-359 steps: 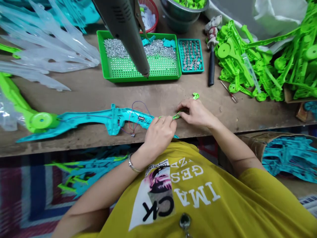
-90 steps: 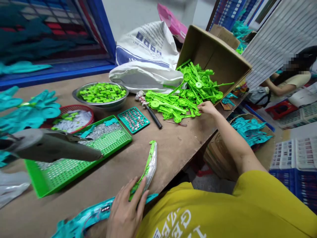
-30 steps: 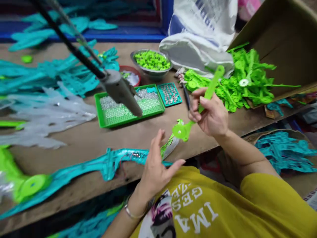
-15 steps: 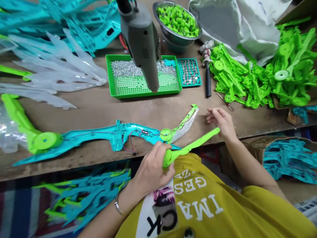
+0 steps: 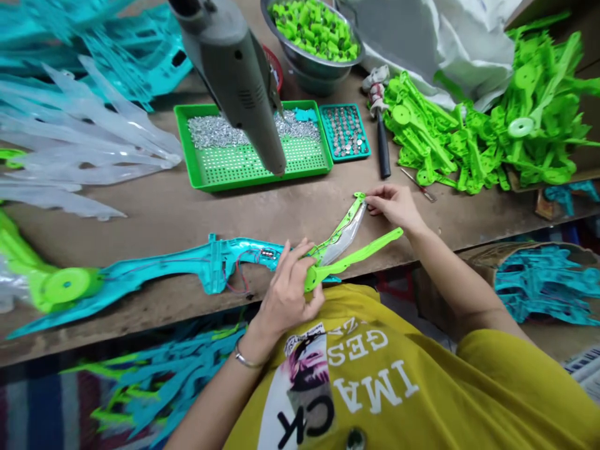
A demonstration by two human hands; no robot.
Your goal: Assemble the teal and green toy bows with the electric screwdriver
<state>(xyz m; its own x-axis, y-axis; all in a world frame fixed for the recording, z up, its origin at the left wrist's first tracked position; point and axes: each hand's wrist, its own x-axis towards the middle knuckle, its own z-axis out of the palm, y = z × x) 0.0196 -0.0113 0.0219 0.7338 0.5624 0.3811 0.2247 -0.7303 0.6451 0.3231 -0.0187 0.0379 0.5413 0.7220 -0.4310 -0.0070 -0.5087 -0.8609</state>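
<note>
in the head view, the left hand (image 5: 289, 294) gripped a loose green arm (image 5: 363, 253) above the right end of a teal frame (image 5: 164, 260) on the worktable (image 5: 187, 209). the right hand's (image 5: 396, 206) bent fingers were at the tip of a green strip (image 5: 345, 222) beside a clear blade (image 5: 350, 234); whether they pinched it, one could not tell.

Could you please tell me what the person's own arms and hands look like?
The left hand and right hand wear no gloves. A slim silver-coloured bangle circles the left wrist; the right wrist is bare. The mustard-yellow right sleeve is short and plain; the left sleeve is out of view.
</note>
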